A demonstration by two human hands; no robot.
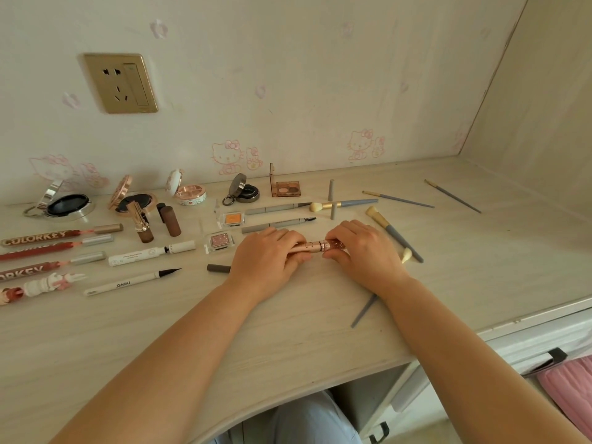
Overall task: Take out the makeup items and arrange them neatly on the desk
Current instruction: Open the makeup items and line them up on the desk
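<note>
Rose-gold glittery makeup tube (315, 246) lies mid-desk, left hand (267, 258) and right hand (363, 251) fingers grasping its ends. Pale wooden desk (160, 341) has bare room toward its curved near edge.

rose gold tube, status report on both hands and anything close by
Left hand and right hand both grip rose gold tube, low over desk. Glitter shadow pan close left.

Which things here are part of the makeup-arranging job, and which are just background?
Job items:
- rose-gold tube, held by left hand and right hand
- open compacts
- lip glosses
- eyeliner pen
- eyeshadow palette
- brushes
- desk

Background:
- wall socket
- cartoon cat wall stickers
- pink fabric
</note>
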